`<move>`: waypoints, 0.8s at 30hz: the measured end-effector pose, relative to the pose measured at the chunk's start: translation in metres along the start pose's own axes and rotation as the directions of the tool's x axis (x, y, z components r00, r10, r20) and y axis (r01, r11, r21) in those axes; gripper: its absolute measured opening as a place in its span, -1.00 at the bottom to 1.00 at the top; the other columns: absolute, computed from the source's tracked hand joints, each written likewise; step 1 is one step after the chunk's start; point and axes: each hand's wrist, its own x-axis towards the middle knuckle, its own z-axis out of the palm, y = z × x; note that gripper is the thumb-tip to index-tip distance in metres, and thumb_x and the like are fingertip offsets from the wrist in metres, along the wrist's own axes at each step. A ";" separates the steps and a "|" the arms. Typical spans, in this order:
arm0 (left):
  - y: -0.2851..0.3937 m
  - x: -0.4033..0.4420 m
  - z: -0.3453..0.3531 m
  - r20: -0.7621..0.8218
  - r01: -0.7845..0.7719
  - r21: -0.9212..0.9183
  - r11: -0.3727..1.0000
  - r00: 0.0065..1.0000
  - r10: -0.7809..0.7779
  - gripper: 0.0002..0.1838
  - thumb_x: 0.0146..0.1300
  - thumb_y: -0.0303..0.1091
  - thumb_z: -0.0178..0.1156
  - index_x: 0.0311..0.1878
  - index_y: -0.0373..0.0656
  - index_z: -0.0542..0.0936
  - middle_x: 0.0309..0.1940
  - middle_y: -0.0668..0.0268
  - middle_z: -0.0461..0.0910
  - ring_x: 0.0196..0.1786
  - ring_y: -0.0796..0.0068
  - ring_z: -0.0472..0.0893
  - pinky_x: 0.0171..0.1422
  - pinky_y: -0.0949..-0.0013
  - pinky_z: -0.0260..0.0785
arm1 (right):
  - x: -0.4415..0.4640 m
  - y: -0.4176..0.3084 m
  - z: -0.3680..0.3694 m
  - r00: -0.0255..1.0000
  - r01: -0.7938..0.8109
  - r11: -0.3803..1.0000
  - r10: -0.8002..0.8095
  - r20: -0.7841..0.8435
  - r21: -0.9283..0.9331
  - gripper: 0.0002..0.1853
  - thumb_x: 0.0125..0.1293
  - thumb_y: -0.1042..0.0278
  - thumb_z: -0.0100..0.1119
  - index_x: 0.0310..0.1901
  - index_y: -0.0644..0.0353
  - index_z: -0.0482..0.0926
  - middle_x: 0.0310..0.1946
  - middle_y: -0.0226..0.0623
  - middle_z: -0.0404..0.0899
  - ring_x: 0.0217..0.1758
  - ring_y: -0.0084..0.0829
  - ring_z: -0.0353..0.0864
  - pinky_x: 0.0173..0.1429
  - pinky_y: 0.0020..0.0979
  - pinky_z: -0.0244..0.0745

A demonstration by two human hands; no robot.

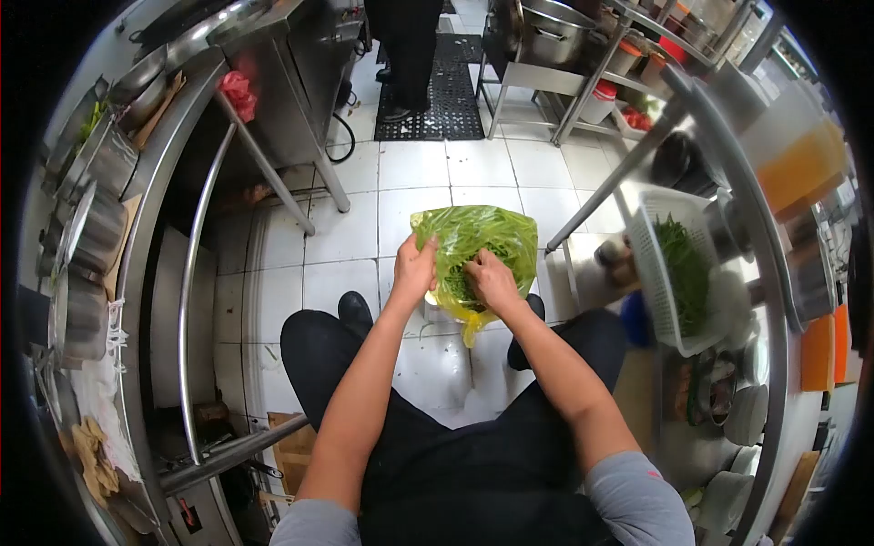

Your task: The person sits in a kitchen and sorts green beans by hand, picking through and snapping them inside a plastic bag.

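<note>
Between my knees, in the middle of the head view, is a translucent yellow-green plastic bag [487,225] with its mouth open towards me. Thin green stems and leaves, the greens [458,279], fill it. My left hand [416,268] is closed on the bag's left edge, thumb on the near side. Reaching into the opening, my right hand [492,280] has its fingers curled down among the greens; the fingertips are partly hidden. A gathered yellow end of the bag hangs below my hands. What supports the bag underneath is mostly hidden.
A white basket [669,273] of greens stands on the right shelf. Steel counters flank me, with metal pots [96,218] on the left. Ahead, a person in dark trousers [405,55] stands on a black mat [446,123]. White tiles [341,268] cover the floor.
</note>
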 end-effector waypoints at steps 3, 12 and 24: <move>-0.012 0.001 0.005 -0.014 -0.178 0.289 0.941 0.982 0.190 -0.81 0.38 -0.29 0.15 -0.15 -0.24 0.53 -0.64 0.43 0.44 -0.62 0.64 0.41 -0.60 0.45 0.25 | 0.010 -0.024 -0.029 0.989 -0.040 0.991 0.057 -0.134 0.126 -0.89 0.15 0.43 0.20 -0.28 0.21 0.54 -0.32 -0.13 0.46 -0.22 -0.10 0.57 -0.17 -0.14 0.50; -0.007 -0.014 0.016 0.399 -0.405 0.589 0.700 0.898 0.184 -0.81 0.14 -0.43 0.13 -0.24 -0.35 0.59 -0.33 -0.17 0.58 -0.15 -0.21 0.56 -0.09 0.01 0.42 | -0.001 -0.043 -0.082 0.946 -0.304 0.827 0.322 0.045 0.473 -0.92 0.14 0.45 0.18 -0.40 0.28 0.55 -0.56 -0.17 0.53 -0.45 -0.27 0.58 -0.30 -0.33 0.48; 0.005 -0.006 -0.005 0.298 0.124 0.282 0.951 0.931 -0.210 -0.74 0.40 -0.25 0.06 -0.34 -0.23 0.54 -0.72 0.39 0.32 -0.71 0.54 0.29 -0.62 0.37 0.16 | 0.010 -0.014 -0.056 0.941 -0.291 0.892 0.333 -0.066 0.347 -0.78 0.24 0.27 0.13 -0.34 0.29 0.59 -0.36 0.06 0.61 -0.28 0.03 0.62 -0.22 -0.14 0.51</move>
